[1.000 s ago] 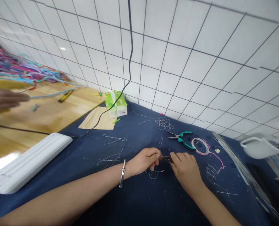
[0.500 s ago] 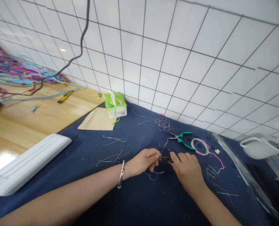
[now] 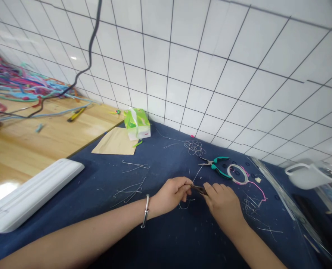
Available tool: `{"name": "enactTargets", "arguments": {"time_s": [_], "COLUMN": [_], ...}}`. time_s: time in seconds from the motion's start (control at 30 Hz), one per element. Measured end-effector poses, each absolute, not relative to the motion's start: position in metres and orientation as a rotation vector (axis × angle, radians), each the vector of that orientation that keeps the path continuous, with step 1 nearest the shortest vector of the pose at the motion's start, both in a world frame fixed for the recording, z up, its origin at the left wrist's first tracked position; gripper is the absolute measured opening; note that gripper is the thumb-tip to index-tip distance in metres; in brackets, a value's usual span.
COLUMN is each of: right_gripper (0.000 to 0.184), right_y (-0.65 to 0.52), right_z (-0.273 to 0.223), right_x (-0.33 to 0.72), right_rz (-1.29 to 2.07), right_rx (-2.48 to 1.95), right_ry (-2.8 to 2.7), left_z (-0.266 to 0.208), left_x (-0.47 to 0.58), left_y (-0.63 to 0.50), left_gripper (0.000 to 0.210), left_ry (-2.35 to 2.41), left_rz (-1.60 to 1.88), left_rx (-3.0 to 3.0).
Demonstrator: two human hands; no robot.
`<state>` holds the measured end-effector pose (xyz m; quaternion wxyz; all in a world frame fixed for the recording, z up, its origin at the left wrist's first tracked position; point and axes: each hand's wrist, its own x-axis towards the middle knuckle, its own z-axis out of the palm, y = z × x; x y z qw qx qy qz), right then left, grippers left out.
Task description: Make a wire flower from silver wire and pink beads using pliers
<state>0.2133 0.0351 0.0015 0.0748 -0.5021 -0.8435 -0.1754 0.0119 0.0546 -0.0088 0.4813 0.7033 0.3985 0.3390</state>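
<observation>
My left hand [image 3: 173, 196] is closed, thumb and fingers pinched on a thin silver wire [image 3: 197, 174] that sticks up past the fingertips. Below the fingers, a bent loop of the wire hangs down. My right hand [image 3: 223, 203] is wrapped round a pair of dark pliers [image 3: 198, 189], whose jaws reach to the left fingertips. What exactly the jaws grip is hidden there. Just beyond the hands, pliers with teal handles [image 3: 216, 164] lie on the dark blue cloth [image 3: 166, 239]. A flower-shaped wire piece [image 3: 195, 147] rests near the wall.
Bent wire pieces [image 3: 130, 190] lie left of my hands, wire scraps [image 3: 252, 205] to the right. A white ring-shaped coil [image 3: 238, 174] with pink cord is beside the teal pliers. A tissue pack [image 3: 137, 124], a paper sheet [image 3: 115, 142] and a long white case [image 3: 37, 194] stand left.
The wire loop below my left hand has shifted and shows less. The upright wire end leans further right. Both hands stay in nearly the same place.
</observation>
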Motion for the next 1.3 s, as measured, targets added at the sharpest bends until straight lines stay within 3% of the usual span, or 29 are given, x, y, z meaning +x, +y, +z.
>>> {"name": "enactTargets", "arguments": {"time_s": [0.33,0.63,1.0,1.3], "right_gripper": [0.016,0.016,0.016,0.016], "right_y": [0.032,0.04,0.05,0.051], "right_z": [0.003,0.007,-0.004,-0.008], "right_x": [0.21,0.212,0.221,0.22], "right_rz": [-0.201,-0.4,-0.074,0.008], "right_rx": [-1.577,-1.472,-1.519,-1.459], "right_ry": [-2.548,-2.531,-2.456,-2.534], "left_z": [-0.008,-0.012,-0.014,-0.017], "left_x": [0.014,0.011,0.009,0.009], "left_y": [0.049,0.058,0.06,0.063], "left_gripper": [0.024,0.022,0.022,0.021], "left_ry": [1.02,0.978,0.875,0.764], "left_rz": [0.941,0.862,0.789,0.671], "left_rx": [1.912,1.721,1.543,1.408]}}
